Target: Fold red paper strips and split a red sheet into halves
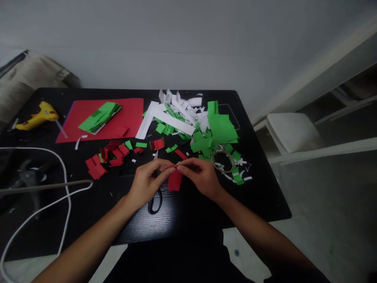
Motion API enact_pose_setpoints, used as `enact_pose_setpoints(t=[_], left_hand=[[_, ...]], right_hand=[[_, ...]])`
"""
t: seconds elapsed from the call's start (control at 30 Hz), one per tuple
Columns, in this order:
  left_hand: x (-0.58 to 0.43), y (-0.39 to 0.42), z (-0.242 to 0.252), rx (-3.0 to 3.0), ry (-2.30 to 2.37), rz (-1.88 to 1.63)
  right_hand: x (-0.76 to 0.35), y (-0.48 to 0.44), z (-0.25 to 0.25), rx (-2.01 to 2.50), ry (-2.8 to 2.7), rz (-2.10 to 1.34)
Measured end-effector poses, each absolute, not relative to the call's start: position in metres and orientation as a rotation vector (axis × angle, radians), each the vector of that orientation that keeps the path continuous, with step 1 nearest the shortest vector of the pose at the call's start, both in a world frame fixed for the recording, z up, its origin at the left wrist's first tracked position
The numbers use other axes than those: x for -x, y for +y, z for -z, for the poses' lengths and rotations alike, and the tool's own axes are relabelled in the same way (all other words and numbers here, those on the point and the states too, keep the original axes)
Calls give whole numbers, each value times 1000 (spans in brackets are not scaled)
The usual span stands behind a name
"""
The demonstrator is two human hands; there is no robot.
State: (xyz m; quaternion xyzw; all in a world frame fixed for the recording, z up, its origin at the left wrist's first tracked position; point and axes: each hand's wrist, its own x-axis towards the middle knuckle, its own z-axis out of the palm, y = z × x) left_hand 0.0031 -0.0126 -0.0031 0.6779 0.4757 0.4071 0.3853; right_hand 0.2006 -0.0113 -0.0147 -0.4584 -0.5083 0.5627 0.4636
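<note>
Here, both grips are closed on one small red paper piece (175, 181): the left hand (146, 181) and the right hand (200, 177) pinch its top edge between fingertips, just above the black worktop (259, 196). Black-handled scissors (155, 203) lie beneath the left hand. Red scraps (103, 161) lie to the left. Green pieces (219, 129) and white strips (176, 118) are piled behind, and a yellow glue gun (37, 116) rests at the far left.
</note>
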Motion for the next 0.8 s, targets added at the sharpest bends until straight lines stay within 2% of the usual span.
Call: enact_pose_setpoints(t=[0.8], left_hand=[[-6, -14, -2, -1698, 1173, -1090]], right_hand=[[-200, -17, 13, 1113, -1260, -1325]])
